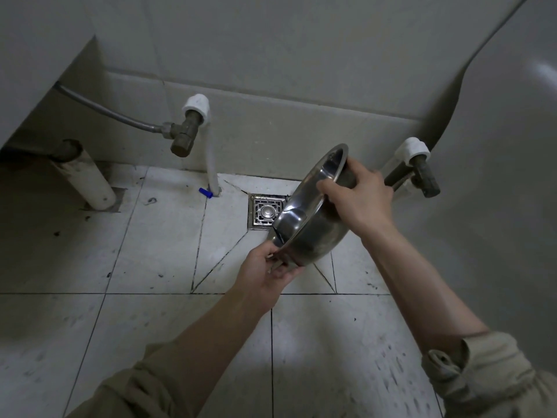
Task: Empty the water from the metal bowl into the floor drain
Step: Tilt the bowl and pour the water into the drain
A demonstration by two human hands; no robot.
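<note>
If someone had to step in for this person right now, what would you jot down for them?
Left hand: gripping the metal bowl's lower rim.
Right hand: gripping the upper rim.
Bowl: tipped steeply on edge, open side facing left, lower edge overlapping the square floor drain in view.
Done: bowl brought to the drain and tilted.
Left: no water stream is visible, so I cannot tell whether it is empty; check inside, finish pouring if needed.

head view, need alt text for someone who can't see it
Two bare hands tip a metal bowl steeply on its side over a square floor drain, the left hand gripping the low rim and the right hand the high rim. Around it are a pale tiled floor and wall valves; no water is visible pouring.
</note>
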